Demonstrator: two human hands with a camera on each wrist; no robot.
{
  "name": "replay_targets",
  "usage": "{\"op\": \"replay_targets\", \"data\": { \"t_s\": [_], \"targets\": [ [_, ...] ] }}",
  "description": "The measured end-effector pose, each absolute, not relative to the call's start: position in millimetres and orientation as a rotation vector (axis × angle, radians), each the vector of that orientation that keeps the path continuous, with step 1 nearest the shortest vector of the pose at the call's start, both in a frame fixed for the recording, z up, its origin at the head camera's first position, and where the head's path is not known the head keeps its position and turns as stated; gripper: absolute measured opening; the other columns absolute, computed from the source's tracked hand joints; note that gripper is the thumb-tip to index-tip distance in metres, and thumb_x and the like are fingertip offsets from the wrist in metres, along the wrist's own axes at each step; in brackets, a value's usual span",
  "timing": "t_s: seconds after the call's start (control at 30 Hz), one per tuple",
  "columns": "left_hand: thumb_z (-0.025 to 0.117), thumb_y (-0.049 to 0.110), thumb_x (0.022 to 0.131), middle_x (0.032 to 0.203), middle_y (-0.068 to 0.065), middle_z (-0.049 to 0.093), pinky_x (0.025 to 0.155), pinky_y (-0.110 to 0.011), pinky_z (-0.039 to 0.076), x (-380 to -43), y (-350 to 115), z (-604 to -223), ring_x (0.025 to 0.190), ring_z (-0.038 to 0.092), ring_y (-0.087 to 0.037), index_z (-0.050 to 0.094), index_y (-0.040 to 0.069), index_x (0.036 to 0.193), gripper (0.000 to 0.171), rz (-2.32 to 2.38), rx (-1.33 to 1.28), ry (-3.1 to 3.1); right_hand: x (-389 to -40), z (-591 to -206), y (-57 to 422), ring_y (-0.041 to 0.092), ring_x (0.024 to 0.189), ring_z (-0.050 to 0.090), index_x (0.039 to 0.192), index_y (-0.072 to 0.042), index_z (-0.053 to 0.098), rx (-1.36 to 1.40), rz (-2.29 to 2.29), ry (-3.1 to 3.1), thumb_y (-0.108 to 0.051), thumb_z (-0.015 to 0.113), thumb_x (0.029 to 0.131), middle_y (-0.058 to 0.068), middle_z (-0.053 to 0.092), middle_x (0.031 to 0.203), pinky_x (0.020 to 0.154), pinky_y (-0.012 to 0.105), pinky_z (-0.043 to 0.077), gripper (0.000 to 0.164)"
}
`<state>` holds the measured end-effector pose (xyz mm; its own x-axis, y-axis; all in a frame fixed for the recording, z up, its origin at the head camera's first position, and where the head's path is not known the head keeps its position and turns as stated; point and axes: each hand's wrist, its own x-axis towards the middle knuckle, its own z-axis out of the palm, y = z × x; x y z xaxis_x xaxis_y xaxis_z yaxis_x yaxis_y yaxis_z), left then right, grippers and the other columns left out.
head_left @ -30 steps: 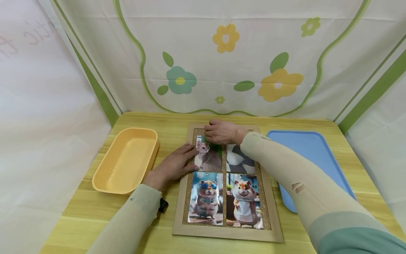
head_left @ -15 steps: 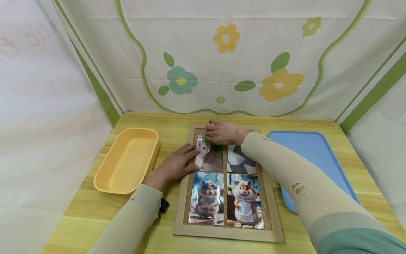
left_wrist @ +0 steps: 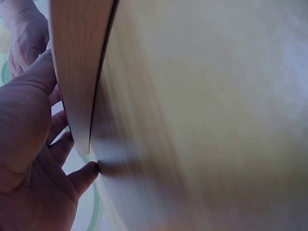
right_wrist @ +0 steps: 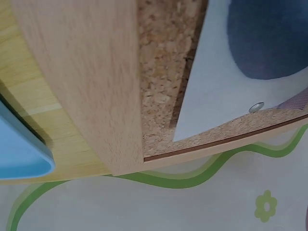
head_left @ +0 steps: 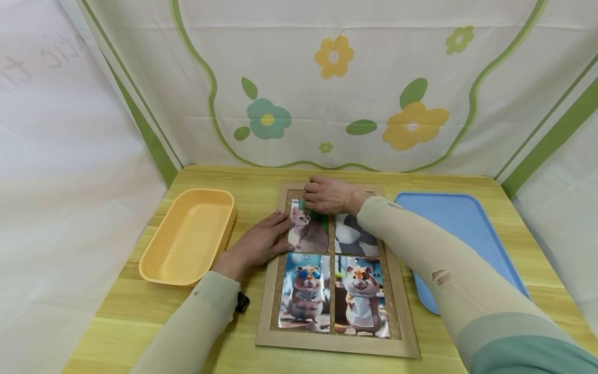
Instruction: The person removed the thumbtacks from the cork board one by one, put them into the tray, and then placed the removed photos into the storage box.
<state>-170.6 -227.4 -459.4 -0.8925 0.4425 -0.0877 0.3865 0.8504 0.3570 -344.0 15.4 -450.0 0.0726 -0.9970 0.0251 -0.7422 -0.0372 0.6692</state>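
Note:
A wooden-framed cork board lies on the table with photos on it. My left hand rests across its left edge, fingers extended and fingertips on the cat photo. In the left wrist view the left hand lies along the frame's edge. My right hand is at the top of the cat photo, fingers curled and pointing left; whatever is under the fingertips is hidden. The right forearm partly covers a panda photo. A silver thumbtack sits near that photo's top edge in the right wrist view.
Two hamster photos fill the board's lower half. A yellow basin stands on the left of the table, and a blue tray lies on the right, partly under my right arm. A patterned curtain hangs behind the table.

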Motion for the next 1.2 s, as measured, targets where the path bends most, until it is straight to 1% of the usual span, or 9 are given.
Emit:
{"op": "replay_targets", "data": {
  "t_s": [0.2, 0.5, 0.73, 0.93, 1.2],
  "targets": [
    [0.062, 0.05, 0.105, 0.174, -0.01, 0.028, 0.128, -0.053, 0.031, -170.5, -226.9, -458.7, 0.163, 0.02, -0.032, 0.044, 0.017, 0.163, 0.069, 0.5, 0.64, 2.855, -345.1, -451.6, 16.2, 0.026, 0.104, 0.052, 0.107, -0.013, 0.064, 1.826, -0.621, -1.72, -0.024, 0.055, 0.111, 0.002, 0.068, 0.113, 0.1, 0.046, 0.047, 0.014],
    [0.062, 0.05, 0.105, 0.174, -0.01, 0.028, 0.127, -0.052, 0.031, -172.3, -227.9, -459.9, 0.163, 0.019, -0.032, 0.043, 0.017, 0.163, 0.068, 0.504, 0.64, 2.854, -345.7, -452.2, 17.4, 0.027, 0.101, 0.052, 0.106, -0.012, 0.064, 1.833, -0.582, -1.71, -0.024, 0.053, 0.111, 0.003, 0.068, 0.111, 0.096, 0.045, 0.045, 0.017],
    [0.063, 0.049, 0.105, 0.174, -0.011, 0.028, 0.128, -0.052, 0.031, -173.4, -228.0, -459.8, 0.163, 0.019, -0.032, 0.044, 0.017, 0.162, 0.068, 0.522, 0.641, 2.852, -344.4, -450.9, 17.8, 0.025, 0.1, 0.055, 0.106, -0.014, 0.066, 1.814, -0.559, -1.711, -0.03, 0.051, 0.112, 0.002, 0.069, 0.111, 0.092, 0.043, 0.046, 0.023],
    [0.063, 0.05, 0.105, 0.173, -0.011, 0.029, 0.127, -0.053, 0.032, -173.6, -228.6, -461.4, 0.163, 0.02, -0.032, 0.045, 0.016, 0.162, 0.068, 0.52, 0.641, 2.859, -342.6, -450.2, 18.2, 0.026, 0.103, 0.059, 0.111, -0.013, 0.067, 1.777, -0.504, -1.738, -0.027, 0.054, 0.111, 0.005, 0.07, 0.113, 0.095, 0.043, 0.049, 0.019],
    [0.063, 0.049, 0.105, 0.174, -0.011, 0.029, 0.127, -0.052, 0.032, -174.7, -227.8, -461.7, 0.163, 0.02, -0.031, 0.045, 0.016, 0.162, 0.068, 0.516, 0.648, 2.857, -341.5, -448.4, 26.4, 0.025, 0.104, 0.058, 0.111, -0.011, 0.067, 1.727, -0.463, -1.725, -0.025, 0.058, 0.11, 0.004, 0.069, 0.114, 0.094, 0.042, 0.049, 0.016]
  ]
}}
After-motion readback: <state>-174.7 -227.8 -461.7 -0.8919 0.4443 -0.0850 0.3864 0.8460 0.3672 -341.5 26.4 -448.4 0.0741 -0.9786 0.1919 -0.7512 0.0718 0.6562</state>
